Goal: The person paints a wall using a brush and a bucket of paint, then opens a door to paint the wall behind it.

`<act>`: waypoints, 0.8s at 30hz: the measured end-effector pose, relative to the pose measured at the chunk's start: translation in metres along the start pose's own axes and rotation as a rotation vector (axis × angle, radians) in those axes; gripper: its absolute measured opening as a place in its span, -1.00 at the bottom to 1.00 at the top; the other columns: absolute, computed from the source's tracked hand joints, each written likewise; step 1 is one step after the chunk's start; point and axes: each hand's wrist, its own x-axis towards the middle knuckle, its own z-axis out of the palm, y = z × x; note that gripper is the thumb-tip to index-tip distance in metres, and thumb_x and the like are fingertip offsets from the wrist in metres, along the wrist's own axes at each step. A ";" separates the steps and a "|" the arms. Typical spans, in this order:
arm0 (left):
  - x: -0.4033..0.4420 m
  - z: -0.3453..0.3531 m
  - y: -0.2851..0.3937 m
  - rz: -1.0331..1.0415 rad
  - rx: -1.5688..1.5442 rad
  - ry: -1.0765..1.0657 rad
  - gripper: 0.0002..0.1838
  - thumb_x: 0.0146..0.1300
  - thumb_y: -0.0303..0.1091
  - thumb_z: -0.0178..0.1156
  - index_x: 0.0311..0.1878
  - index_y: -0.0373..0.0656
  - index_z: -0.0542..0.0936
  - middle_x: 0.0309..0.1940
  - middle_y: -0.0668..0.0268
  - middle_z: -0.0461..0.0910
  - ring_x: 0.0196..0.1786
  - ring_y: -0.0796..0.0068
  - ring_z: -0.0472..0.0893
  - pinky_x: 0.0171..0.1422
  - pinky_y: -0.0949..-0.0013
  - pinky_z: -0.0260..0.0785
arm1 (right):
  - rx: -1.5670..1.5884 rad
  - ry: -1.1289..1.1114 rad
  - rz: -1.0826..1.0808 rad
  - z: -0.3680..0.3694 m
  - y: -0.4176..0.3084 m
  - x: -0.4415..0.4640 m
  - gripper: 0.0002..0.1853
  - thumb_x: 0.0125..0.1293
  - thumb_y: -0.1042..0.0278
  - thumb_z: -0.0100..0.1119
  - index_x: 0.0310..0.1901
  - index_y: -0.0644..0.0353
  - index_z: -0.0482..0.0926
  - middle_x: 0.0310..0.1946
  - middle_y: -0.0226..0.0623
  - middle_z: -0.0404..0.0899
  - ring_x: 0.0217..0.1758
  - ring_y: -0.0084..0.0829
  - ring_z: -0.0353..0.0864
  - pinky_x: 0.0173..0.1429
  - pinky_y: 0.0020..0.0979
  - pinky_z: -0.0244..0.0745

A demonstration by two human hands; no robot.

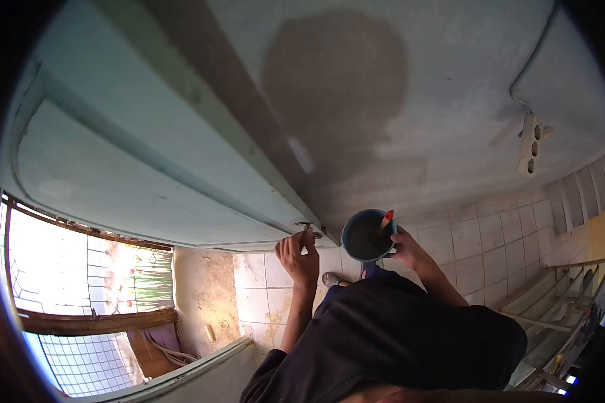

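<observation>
A pale green door panel [134, 161] fills the left side of the view. My left hand [298, 258] is at a small metal fitting [304, 227] near the door's edge, its fingertips closed on it. On the right, my right hand [410, 250] grips a blue container [366, 235] by its side. Inside the container is a dark grey content, and a brush with a red-tipped handle [388, 217] leans on its rim.
A white power strip [530, 144] hangs on the grey wall [464, 80] at the upper right. White tiles [450, 248] cover the floor. A glass-paned rack [558, 316] stands at lower right, and a window [81, 269] lies at left.
</observation>
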 end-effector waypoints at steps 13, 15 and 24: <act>-0.030 -0.011 0.025 -0.204 0.128 0.139 -0.78 0.31 -0.25 0.41 -0.37 -0.07 0.57 -0.51 0.37 0.62 -0.36 0.34 0.61 0.10 0.21 0.28 | -0.143 -0.195 0.164 -0.016 -0.036 0.050 -0.12 0.21 0.12 0.37 0.52 0.09 0.18 0.30 -0.17 0.36 0.36 -0.08 0.41 0.37 0.24 0.40; -0.040 -0.015 0.034 -0.241 0.168 0.171 -0.79 0.31 -0.26 0.41 -0.36 -0.09 0.59 -0.51 0.36 0.63 -0.36 0.34 0.61 0.09 0.21 0.29 | -0.187 -0.231 0.210 -0.025 -0.047 0.059 -0.12 0.22 0.13 0.37 0.52 0.09 0.17 0.29 -0.18 0.39 0.35 -0.10 0.43 0.35 0.22 0.42; -0.085 -0.039 0.065 -0.455 0.445 0.348 -0.83 0.30 -0.33 0.39 -0.34 -0.14 0.60 -0.45 0.32 0.64 -0.31 0.29 0.63 0.09 0.21 0.30 | -0.276 -0.441 0.359 -0.040 -0.068 0.093 -0.11 0.25 0.06 0.34 0.54 0.07 0.13 0.37 -0.14 0.36 0.41 -0.07 0.41 0.38 0.25 0.38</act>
